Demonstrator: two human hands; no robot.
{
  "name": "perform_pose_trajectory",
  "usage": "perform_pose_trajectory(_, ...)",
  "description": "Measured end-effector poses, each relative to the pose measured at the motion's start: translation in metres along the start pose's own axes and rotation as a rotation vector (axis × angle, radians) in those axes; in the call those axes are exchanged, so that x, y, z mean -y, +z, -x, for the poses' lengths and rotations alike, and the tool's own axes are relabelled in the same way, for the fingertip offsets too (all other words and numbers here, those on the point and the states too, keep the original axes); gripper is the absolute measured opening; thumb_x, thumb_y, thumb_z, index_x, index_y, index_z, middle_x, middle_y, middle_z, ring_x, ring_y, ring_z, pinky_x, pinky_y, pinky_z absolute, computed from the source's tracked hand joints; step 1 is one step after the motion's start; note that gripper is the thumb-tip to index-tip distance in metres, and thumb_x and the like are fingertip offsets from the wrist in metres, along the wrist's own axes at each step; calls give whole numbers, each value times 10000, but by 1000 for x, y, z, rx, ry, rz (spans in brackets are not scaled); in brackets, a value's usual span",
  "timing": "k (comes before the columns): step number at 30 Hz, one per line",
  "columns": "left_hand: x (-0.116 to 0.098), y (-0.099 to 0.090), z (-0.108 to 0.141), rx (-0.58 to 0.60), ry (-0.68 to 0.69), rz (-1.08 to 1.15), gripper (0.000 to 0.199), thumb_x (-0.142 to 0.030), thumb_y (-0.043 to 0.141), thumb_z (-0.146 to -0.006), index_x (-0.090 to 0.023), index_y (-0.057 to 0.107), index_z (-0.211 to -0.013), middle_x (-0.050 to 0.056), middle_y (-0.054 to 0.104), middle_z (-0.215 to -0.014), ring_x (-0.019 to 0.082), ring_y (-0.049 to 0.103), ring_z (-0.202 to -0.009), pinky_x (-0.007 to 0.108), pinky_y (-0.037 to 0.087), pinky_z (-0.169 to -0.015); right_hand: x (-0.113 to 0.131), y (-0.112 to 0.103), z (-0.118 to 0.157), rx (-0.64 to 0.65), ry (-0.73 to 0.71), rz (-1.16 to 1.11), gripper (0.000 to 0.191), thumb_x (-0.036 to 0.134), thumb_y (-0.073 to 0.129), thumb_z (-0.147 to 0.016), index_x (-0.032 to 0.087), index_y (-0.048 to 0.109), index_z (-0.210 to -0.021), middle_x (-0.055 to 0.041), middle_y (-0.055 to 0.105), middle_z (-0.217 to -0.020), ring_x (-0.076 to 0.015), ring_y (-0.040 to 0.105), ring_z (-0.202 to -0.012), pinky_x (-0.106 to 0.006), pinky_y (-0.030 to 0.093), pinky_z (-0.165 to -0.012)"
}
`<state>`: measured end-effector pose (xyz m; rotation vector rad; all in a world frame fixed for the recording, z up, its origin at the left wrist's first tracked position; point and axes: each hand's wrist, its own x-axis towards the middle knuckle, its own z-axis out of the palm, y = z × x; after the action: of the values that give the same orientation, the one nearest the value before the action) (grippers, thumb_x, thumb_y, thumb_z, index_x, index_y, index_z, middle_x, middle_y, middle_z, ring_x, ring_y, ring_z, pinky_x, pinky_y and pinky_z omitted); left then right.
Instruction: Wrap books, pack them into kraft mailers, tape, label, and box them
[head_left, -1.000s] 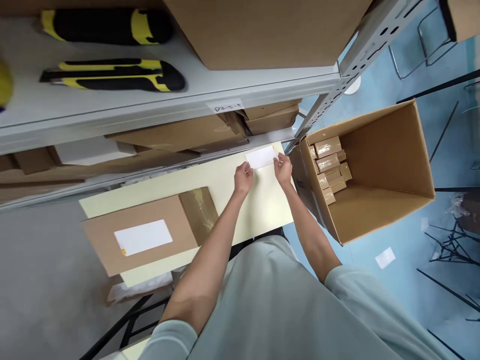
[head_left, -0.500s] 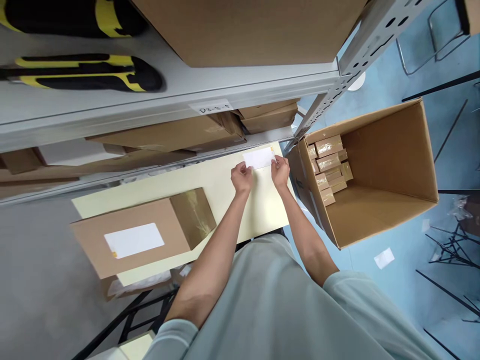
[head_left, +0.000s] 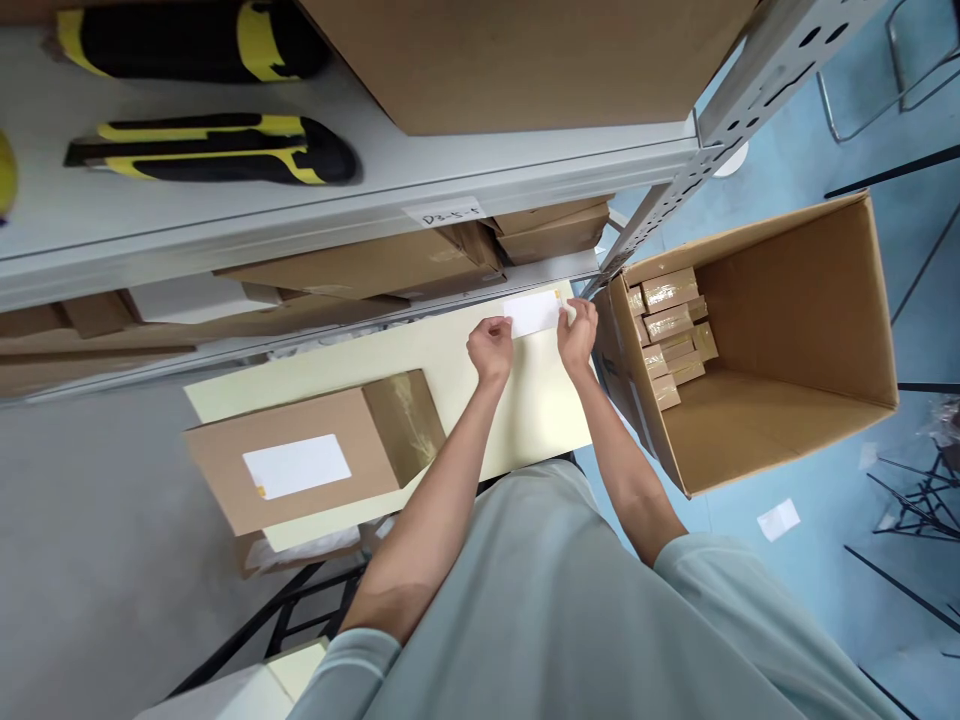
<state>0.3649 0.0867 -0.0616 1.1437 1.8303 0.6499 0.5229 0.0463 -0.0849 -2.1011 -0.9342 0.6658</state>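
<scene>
A white paper slip (head_left: 534,312) with a small orange mark at its right end is over the pale yellow tabletop (head_left: 540,400). My left hand (head_left: 491,348) pinches its left end, fingers closed. At the right end, my right hand (head_left: 577,332) has thumb and fingertips closed on the slip's edge. To the left on the same table lies a closed cardboard box (head_left: 307,455) with a white label (head_left: 297,466) on its upper face and tape at its right side.
An open carton (head_left: 787,410) holding several small taped boxes (head_left: 671,290) stands right of the table. A metal shelf (head_left: 360,205) with cutters (head_left: 225,148) and boxes runs along the far side. Black table legs (head_left: 300,600) show below left.
The view has shifted slightly, so the shelf, table and boxes appear further right. Both hands remain at the slip's two ends.
</scene>
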Motion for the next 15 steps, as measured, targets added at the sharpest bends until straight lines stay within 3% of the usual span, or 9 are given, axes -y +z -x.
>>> perform_pose_trajectory(4,-15,4,17,148,153,163,218,-285,647,-1002,-172,789,-1122,101,818,-1239,232,757,-1206,376,595,-1115,25,-3,9,118,-101,-153,429,544,615,-1081,206,695,-1332,-155,694,-1420,-273,667,-1349,-441,552,-1180)
perform_pose_trajectory(8,-25,12,33,411,292,303,418,-256,426,-1071,-179,808,-1221,103,755,-1459,247,656,-1451,447,511,-1249,40,-11,5,151,-33,-195,529,651,641,-1042,196,710,-1304,-132,760,-1317,-260,750,-1220,-412,615,-1071)
perform_pose_trajectory(12,-24,20,27,461,426,52,445,-238,488,-1056,-193,734,-1424,93,619,-1645,262,523,-1587,471,365,-1365,32,-34,-14,40,-46,-95,495,621,511,-1104,190,744,-1168,-125,793,-1172,-292,767,-1160,-471,579,-1120)
perform_pose_trajectory(15,-18,31,10,539,587,-287,646,-190,602,-983,-138,544,-1624,135,392,-1803,310,306,-1707,491,244,-1419,22,-50,-28,-28,-45,-78,524,637,481,-1105,187,740,-1175,-136,790,-1168,-306,756,-1183,-500,562,-1141)
